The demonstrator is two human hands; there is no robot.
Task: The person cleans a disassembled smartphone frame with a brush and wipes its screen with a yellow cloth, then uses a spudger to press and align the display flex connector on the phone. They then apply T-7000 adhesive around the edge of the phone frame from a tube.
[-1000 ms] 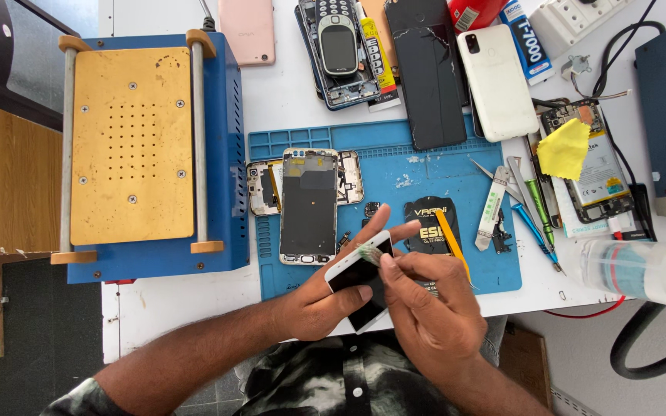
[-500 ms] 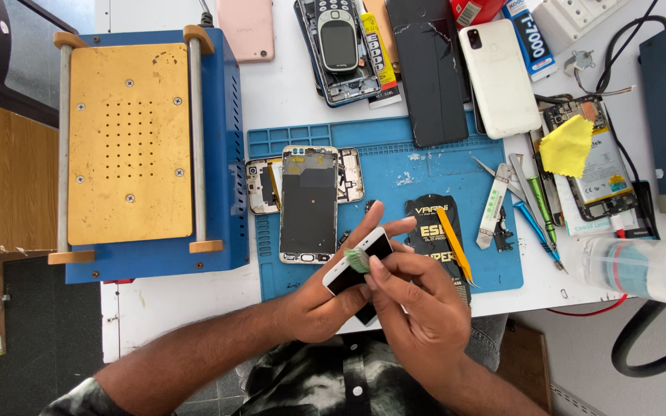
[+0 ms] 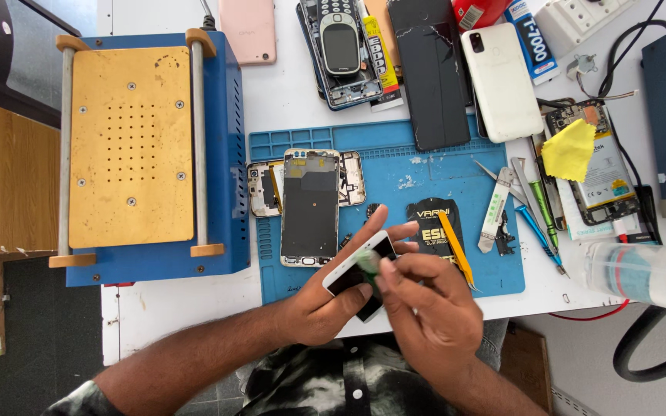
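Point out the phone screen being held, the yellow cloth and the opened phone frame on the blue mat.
phone screen [image 3: 346, 279], head view, dark glass near its white edge.
yellow cloth [image 3: 569, 149], head view, its middle.
opened phone frame [image 3: 311, 209], head view, dark centre panel.

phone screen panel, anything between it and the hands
Nothing visible does. The left hand already grips the white-edged phone screen panel from below, and the right hand presses a small green piece straight onto its top edge.
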